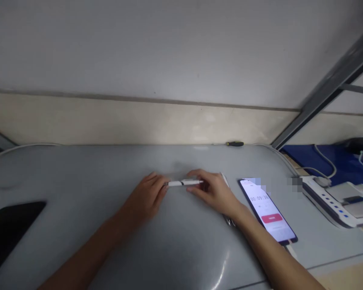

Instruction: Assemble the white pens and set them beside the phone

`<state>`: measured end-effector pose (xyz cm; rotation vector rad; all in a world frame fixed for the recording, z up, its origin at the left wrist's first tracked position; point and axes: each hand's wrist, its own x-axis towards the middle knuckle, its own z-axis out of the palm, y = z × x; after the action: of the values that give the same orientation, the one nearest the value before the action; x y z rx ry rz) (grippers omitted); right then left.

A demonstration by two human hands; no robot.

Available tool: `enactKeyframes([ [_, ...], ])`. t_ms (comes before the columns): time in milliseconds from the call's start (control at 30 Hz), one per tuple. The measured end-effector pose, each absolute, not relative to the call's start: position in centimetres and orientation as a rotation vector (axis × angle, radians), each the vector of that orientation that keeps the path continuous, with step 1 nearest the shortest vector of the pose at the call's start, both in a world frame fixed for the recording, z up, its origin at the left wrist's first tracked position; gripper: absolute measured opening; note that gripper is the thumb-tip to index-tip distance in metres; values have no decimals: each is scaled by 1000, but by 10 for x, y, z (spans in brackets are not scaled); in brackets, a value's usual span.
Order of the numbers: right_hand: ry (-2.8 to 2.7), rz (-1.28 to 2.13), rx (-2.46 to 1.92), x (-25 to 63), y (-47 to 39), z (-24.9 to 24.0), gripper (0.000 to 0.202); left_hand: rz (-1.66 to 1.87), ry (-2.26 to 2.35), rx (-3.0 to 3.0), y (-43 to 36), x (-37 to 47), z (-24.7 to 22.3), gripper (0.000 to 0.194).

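Observation:
A white pen [176, 183] with a dark band and a clip lies level between my two hands, just over the grey tabletop [169, 249]. The fingers of my left hand [149, 191] are closed on the pen's left end and hide its tip. Around the clip end curls my right hand [214, 189], with the thumb below the pen and the index finger arched above it. Behind the right wrist, a shiny clear or metallic item [228, 219] is partly covered, and its kind cannot be made out.
A phone [268, 209] with a lit timer screen lies right of my right forearm, a cable plugged in. Farther right sits a white power strip [329, 201] with chargers. A small screwdriver [235, 143] rests at the back edge. A black flat object [15, 229] lies left.

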<state>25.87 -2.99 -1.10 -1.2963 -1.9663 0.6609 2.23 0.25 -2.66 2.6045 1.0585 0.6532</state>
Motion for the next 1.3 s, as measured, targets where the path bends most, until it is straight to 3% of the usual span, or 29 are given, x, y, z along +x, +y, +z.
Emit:
enactKeyframes([
  [167,-2069,573,-1298,259,-30,-13,25,671,1024,2666,5,21,-29,29],
  [367,-2017,867,-1292,258,-33,-7,34,813,1034,2934,2,21,-24,31],
  [533,-1481,1254,-1145,256,-28,-9,28,799,1077,2843,-1,25,-21,25],
  [733,-768,1445,-800,263,-17,-13,23,641,947,2635,-2,26,-20,27],
  [933,-612,1494,-700,273,-16,-10,33,639,975,2571,-1,26,-20,28],
  [1300,-661,1452,-741,270,-17,-8,30,649,957,2569,-1,26,-23,28],
])
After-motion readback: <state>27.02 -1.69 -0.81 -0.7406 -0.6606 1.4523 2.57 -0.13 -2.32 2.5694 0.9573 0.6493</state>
